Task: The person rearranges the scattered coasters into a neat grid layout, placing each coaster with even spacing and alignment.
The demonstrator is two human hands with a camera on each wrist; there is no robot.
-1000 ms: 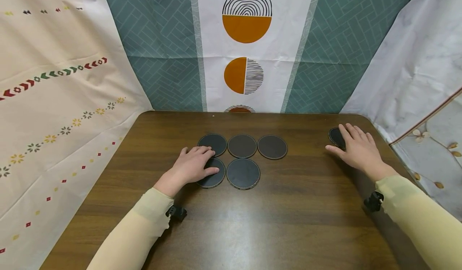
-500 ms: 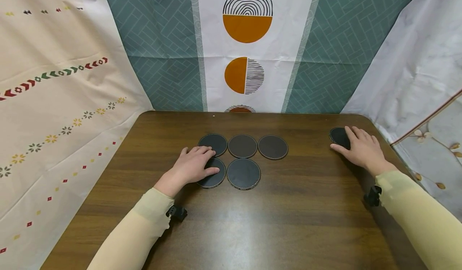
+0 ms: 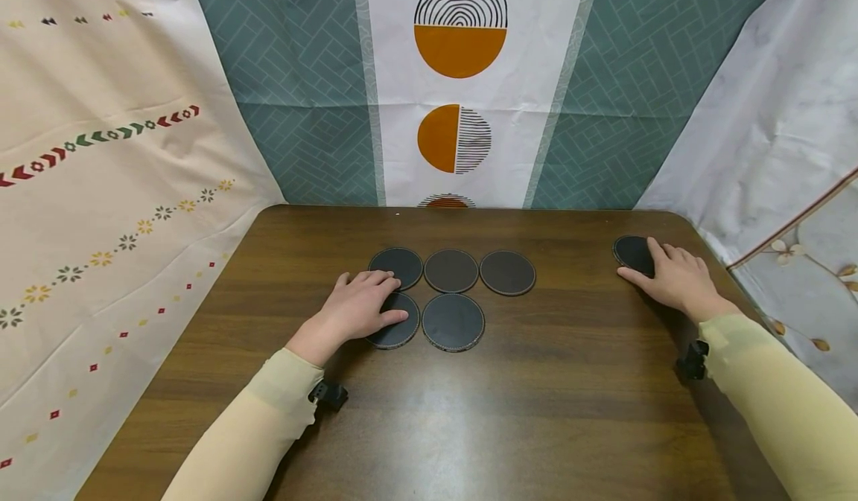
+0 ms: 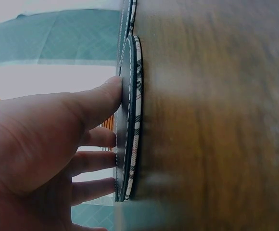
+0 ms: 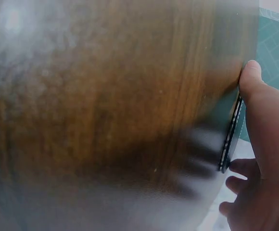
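Observation:
In the head view my left hand (image 3: 358, 305) lies over the left end of a group of round, dark, stitched coasters. Its thumb touches the lower-left coaster (image 3: 404, 331), while fingertips rest at the upper-left coaster (image 3: 395, 261). The left wrist view shows those straight fingers meeting the flat face of a coaster (image 4: 125, 110) with a checked rim. At the far right, my right hand (image 3: 680, 281) holds a separate dark coaster (image 3: 632, 254) by its edges, thumb on the near-left side and fingers opposite. The right wrist view shows that coaster (image 5: 232, 132) edge-on between thumb and fingers.
Another coaster (image 3: 452, 322) lies at the front, with a brown coaster (image 3: 451, 270) and a further one (image 3: 507, 272) in the back row. All lie on a brown wooden table (image 3: 536, 397). Patterned cloths (image 3: 308, 114) hang behind and beside it.
My right hand has shifted slightly right, uncovering more of the far-right coaster, which stays about where it was. The left hand and the grouped coasters have not visibly moved.

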